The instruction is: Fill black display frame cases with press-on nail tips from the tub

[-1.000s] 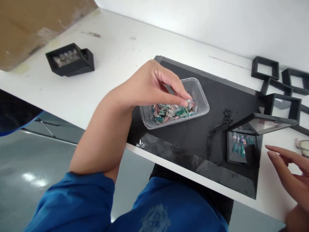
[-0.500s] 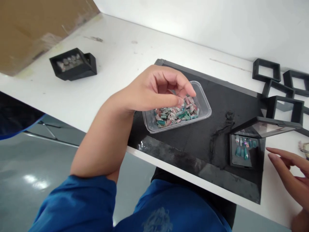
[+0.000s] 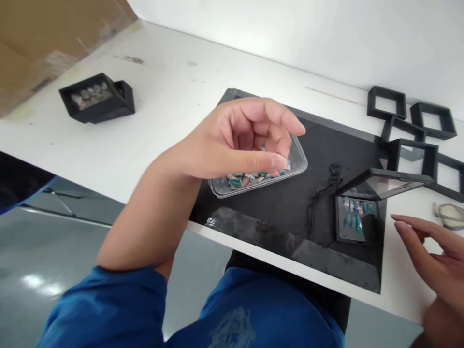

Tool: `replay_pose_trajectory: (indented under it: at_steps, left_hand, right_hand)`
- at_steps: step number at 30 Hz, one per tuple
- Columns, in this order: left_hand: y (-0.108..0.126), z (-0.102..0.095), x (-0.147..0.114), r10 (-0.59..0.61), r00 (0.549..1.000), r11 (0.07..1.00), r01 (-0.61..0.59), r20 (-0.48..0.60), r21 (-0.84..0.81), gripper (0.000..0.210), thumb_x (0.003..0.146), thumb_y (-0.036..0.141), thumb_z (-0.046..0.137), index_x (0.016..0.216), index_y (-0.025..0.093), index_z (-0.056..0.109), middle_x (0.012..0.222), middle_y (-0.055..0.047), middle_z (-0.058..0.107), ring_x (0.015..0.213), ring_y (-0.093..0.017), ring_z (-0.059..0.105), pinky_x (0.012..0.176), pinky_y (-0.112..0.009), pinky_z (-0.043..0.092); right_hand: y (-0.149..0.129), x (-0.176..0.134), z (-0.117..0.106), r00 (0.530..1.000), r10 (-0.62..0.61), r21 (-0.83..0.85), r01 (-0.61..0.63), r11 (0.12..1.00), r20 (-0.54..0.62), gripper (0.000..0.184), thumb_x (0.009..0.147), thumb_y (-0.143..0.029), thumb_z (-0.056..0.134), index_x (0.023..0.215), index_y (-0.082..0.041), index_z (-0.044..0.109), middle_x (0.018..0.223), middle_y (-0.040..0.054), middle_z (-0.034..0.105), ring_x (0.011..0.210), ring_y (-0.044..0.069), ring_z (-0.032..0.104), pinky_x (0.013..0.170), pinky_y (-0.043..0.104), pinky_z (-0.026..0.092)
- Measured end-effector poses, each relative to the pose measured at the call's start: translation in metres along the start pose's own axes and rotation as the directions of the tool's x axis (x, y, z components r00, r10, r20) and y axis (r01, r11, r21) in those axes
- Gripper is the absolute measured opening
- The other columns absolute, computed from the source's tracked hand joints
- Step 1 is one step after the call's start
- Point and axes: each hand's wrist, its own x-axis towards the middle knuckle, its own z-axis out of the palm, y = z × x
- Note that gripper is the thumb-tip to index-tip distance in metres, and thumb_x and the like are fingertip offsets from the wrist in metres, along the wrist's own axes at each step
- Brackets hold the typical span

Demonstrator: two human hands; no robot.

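Observation:
My left hand (image 3: 250, 140) hangs over a clear plastic tub (image 3: 299, 166), fingers curled and the thumb tip against a finger. What that pinch holds, if anything, I cannot make out. The index finger extends past it. Beneath lie many loose press-on nails (image 3: 250, 180) in green, pink and clear, partly covered by the hand. My right hand (image 3: 431, 256) is beside the mat at the right, thumb and index tips together with nothing visible between them. Nearest to it stands an open black display case (image 3: 353, 238), its lid tilted up, with two rows of teal and decorated nails (image 3: 357, 215) inside.
A black mat (image 3: 268, 222) covers part of the white table (image 3: 163, 92). Several black frames (image 3: 386, 113) lie at the right, with a thin looped item (image 3: 449, 217) below them. Filled black cases (image 3: 97, 99) stand at the left, near a cardboard box (image 3: 65, 43).
The view has shifted, so the table things appear further left. My left hand has moved right over the tub; its index finger has straightened away from the thumb. My right hand keeps its pose.

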Motion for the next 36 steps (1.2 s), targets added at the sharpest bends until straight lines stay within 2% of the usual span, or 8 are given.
replay_pose_trajectory:
  at_steps: [6, 11, 14, 16, 18, 22, 28, 36]
  left_hand:
    - [0.013, 0.037, -0.005, 0.119, 0.992, 0.972, -0.107, 0.046, -0.209, 0.044, 0.082, -0.002, 0.078, 0.112, 0.029, 0.074, 0.083, 0.008, 0.071, 0.062, -0.006, 0.069, 0.059, -0.016, 0.064]
    - [0.025, 0.091, -0.014, -0.013, 1.000, 0.945, 0.017, 0.013, -0.328, 0.044, 0.089, 0.005, 0.079, 0.120, 0.035, 0.071, 0.090, 0.008, 0.071, 0.055, -0.003, 0.065, 0.050, -0.011, 0.057]
    - [0.022, 0.127, -0.012, -0.064, 0.996, 0.909, 0.081, 0.056, -0.409, 0.032, 0.096, 0.014, 0.074, 0.122, 0.030, 0.066, 0.092, 0.004, 0.068, 0.054, -0.003, 0.062, 0.049, -0.011, 0.056]
    - [0.013, 0.148, -0.006, -0.060, 0.989, 0.891, 0.113, 0.134, -0.439, 0.026, 0.099, 0.019, 0.073, 0.122, 0.028, 0.063, 0.094, 0.002, 0.065, 0.054, -0.002, 0.060, 0.050, -0.012, 0.057]
    - [0.001, 0.167, 0.000, -0.044, 0.983, 0.880, 0.122, 0.177, -0.460, 0.030, 0.098, 0.020, 0.075, 0.123, 0.029, 0.062, 0.096, 0.002, 0.064, 0.054, -0.002, 0.058, 0.050, -0.013, 0.057]
    - [-0.020, 0.189, 0.011, -0.047, 0.996, 0.883, 0.076, 0.074, -0.463, 0.035, 0.093, 0.023, 0.081, 0.122, 0.033, 0.064, 0.100, 0.004, 0.064, 0.055, -0.002, 0.054, 0.043, -0.013, 0.052]
    - [-0.037, 0.190, 0.018, -0.029, 0.998, 0.912, 0.047, 0.050, -0.407, 0.040, 0.090, 0.017, 0.084, 0.122, 0.031, 0.065, 0.101, 0.003, 0.065, 0.056, -0.002, 0.053, 0.043, -0.013, 0.048]
    - [-0.035, 0.182, 0.020, -0.061, 0.998, 0.978, 0.055, -0.024, -0.200, 0.041, 0.086, 0.013, 0.086, 0.118, 0.021, 0.061, 0.092, 0.004, 0.069, 0.055, -0.002, 0.050, 0.045, -0.015, 0.037]
  right_hand:
    - [-0.008, 0.006, 0.000, 0.990, -0.128, 0.091, 0.132, 0.987, -0.053, 0.014, 0.088, -0.041, 0.078, 0.091, -0.030, 0.086, 0.073, 0.0023, 0.077, 0.055, 0.016, 0.065, 0.048, 0.029, 0.050]
    - [-0.019, -0.001, 0.000, 0.969, -0.241, 0.400, 0.245, 0.883, -0.060, 0.013, 0.091, -0.024, 0.079, 0.099, -0.031, 0.087, 0.075, 0.0019, 0.078, 0.057, 0.015, 0.065, 0.050, 0.028, 0.050]
    - [-0.030, -0.006, 0.003, 0.946, -0.324, 0.522, 0.268, 0.810, 0.018, 0.011, 0.095, -0.035, 0.077, 0.102, -0.031, 0.085, 0.063, -0.0024, 0.068, 0.052, 0.013, 0.058, 0.047, 0.026, 0.047]
    - [-0.036, -0.007, 0.006, 0.917, -0.393, 0.624, 0.266, 0.735, 0.071, 0.018, 0.097, -0.046, 0.077, 0.104, -0.031, 0.084, 0.057, -0.0061, 0.057, 0.047, 0.011, 0.050, 0.045, 0.025, 0.044]
    - [-0.040, -0.006, 0.009, 0.879, -0.465, 0.800, 0.200, 0.566, 0.109, 0.023, 0.096, -0.048, 0.079, 0.110, -0.030, 0.082, 0.059, -0.0067, 0.055, 0.048, 0.010, 0.045, 0.046, 0.025, 0.041]
    - [-0.041, -0.004, 0.007, 0.882, -0.464, 0.916, 0.118, 0.384, 0.081, 0.015, 0.094, -0.042, 0.083, 0.104, -0.030, 0.081, 0.057, -0.0086, 0.052, 0.047, 0.008, 0.039, 0.047, 0.025, 0.038]
    - [-0.050, -0.002, -0.004, 0.951, -0.283, 0.859, 0.041, 0.511, 0.124, 0.012, 0.091, -0.022, 0.081, 0.080, -0.025, 0.076, 0.056, -0.0072, 0.056, 0.048, 0.008, 0.042, 0.045, 0.022, 0.039]
    - [-0.051, -0.005, -0.003, 0.964, -0.244, 0.750, 0.082, 0.657, 0.108, 0.012, 0.093, -0.025, 0.081, 0.082, -0.026, 0.077, 0.056, -0.0076, 0.057, 0.048, 0.007, 0.047, 0.045, 0.023, 0.040]
